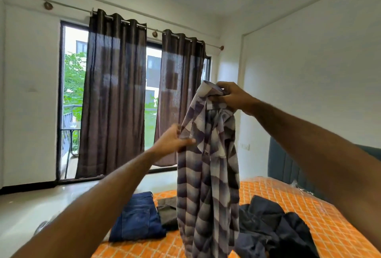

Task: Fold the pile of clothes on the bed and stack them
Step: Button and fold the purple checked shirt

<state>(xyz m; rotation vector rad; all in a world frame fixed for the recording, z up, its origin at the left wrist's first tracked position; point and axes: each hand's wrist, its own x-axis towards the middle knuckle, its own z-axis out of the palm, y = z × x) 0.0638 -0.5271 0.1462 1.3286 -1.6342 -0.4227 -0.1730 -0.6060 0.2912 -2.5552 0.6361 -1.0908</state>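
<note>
Right hand point(231, 96), centre right of frame: grip pinching the collar of a striped shirt point(208, 175). Left hand point(175, 139), centre: grip pinching the shirt's left edge, lower down. Shirt hangs between and below both hands, above the bed point(321, 216). Folded jeans point(137, 217) lower centre; dark clothes point(274, 229) lower right.

The checked shirt point(208, 175) I hold is soft, matt woven cloth. The jeans point(137, 216) are coarse denim. The bed point(309, 206) cover is quilted, with what looks like glossy plastic over it. The curtains point(115, 93) are thin, semi-sheer fabric; the floor point(41, 202) shines smooth.
</note>
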